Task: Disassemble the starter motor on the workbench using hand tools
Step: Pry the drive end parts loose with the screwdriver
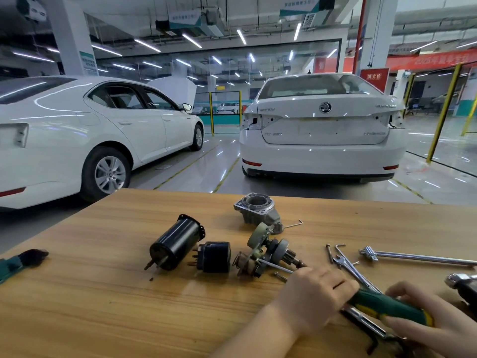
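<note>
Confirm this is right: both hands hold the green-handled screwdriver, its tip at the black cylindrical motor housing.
Not quite. In the head view both hands, left hand and right hand, hold the green-handled screwdriver, but its tip is at the gear and lever assembly, not the black cylindrical motor housing.

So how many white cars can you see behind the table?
2 big ones: one white car on the left, side-on, and one white car on the right, showing its back. Another small, distant one may sit between them.

Wooden bench (103,293) carries: black motor casing (175,241), black solenoid (214,257), armature assy (265,254), alum. housing (258,211), wrenches (346,264), loose bolts (329,253).
</note>
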